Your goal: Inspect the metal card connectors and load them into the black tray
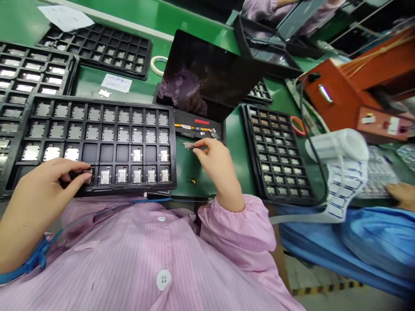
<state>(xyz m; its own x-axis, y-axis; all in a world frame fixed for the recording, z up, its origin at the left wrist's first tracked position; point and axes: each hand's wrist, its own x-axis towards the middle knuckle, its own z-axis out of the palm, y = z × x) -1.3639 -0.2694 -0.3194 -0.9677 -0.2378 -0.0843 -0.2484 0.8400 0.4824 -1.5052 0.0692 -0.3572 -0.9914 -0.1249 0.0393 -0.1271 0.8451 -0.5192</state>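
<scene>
A black compartment tray (97, 101) lies in front of me, holding rows of small silver metal-shielded modules. My left hand (55, 181) reaches over its front row, thumb and forefinger pinched on a small module (88, 173) at a compartment there; the fingers partly cover it. Right of the tray, my right hand (215, 162) pinches a small flat silver metal piece (188, 145) just above the green bench. Below that piece lies a tiny gold-coloured part (192, 181). Several compartments in the third row, such as one in the middle (106, 152), hold nothing.
A dark screen (207, 73) leans up behind the right hand, over a flex cable (191, 127). More module trays stand at left (32, 69), back (106, 47) and right (275, 151). A label roll (337, 149), an orange machine (337, 95) and a co-worker's blue sleeve (379, 237) are at right.
</scene>
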